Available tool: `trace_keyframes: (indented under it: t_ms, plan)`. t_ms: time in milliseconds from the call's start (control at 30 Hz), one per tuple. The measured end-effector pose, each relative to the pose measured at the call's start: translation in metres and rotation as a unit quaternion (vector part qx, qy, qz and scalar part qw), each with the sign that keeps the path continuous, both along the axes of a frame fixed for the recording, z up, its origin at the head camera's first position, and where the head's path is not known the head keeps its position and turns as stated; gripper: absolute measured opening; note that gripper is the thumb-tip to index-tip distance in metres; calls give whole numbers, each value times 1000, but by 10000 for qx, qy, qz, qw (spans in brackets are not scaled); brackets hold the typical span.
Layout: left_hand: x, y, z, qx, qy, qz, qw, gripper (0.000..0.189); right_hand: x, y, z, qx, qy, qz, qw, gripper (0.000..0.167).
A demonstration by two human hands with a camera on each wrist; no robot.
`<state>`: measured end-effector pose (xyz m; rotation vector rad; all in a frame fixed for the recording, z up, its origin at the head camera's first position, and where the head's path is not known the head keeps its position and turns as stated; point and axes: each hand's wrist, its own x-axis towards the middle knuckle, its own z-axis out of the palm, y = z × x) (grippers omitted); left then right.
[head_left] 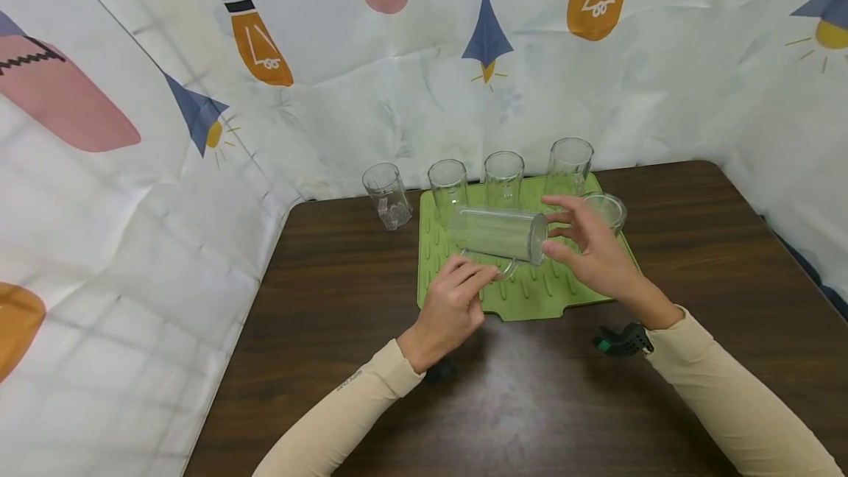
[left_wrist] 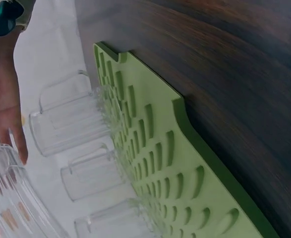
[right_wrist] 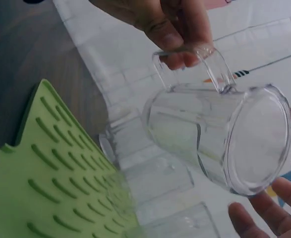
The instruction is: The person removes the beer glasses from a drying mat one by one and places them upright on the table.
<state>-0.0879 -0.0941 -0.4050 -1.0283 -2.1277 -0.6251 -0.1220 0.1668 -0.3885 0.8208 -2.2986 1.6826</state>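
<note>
A clear glass mug (head_left: pixel 498 234) lies on its side in the air over the green drying mat (head_left: pixel 530 306). My left hand (head_left: pixel 452 309) pinches its handle; the right wrist view shows those fingers hooked through the handle (right_wrist: pixel 217 69). The mug's round base points to the right. Close to that base, my right hand (head_left: pixel 592 247) is spread with parted fingers, its fingertips right at the base's edge in the right wrist view. On the mat behind stand several upright glass mugs, including one (head_left: pixel 448 186), another (head_left: pixel 505 177) and a taller one (head_left: pixel 570 162).
Left of the mat, a separate glass (head_left: pixel 389 197) stands on the dark wooden table (head_left: pixel 318 285). Another glass (head_left: pixel 606 206) sits at the mat's right edge, partly behind my right hand. A patterned white curtain (head_left: pixel 397 101) hangs behind the table.
</note>
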Motion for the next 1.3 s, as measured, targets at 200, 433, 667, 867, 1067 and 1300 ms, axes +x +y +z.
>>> trace_keyframes:
  t_ms: [200,433,667,867,1067,1300]
  plan:
    - [-2,-2,-2,-290,185,159,9993,50,-1,-13,-8,-66,-535,-13,9985,67]
    - [-5,-6,-5,-866,482,353,9945,53,-3,-25,-17,-156,-663,-164,9975,75]
    - [-4,-7,-4,-1277,499,476,9894,52,-6,-32,-25,-342,-594,-168,9975,72]
    - [-2,-7,-1,-1889,402,528,9798,46,-9,-32,-32,-264,-559,-170,9979,68]
    - [-1,-7,1,-2264,413,529,9717,41,-11,-31,-38,-244,-604,-239,9976,67]
    - [-3,-8,3,-2300,469,554,9705,30,-12,-33,-40,-355,-421,-241,9982,66]
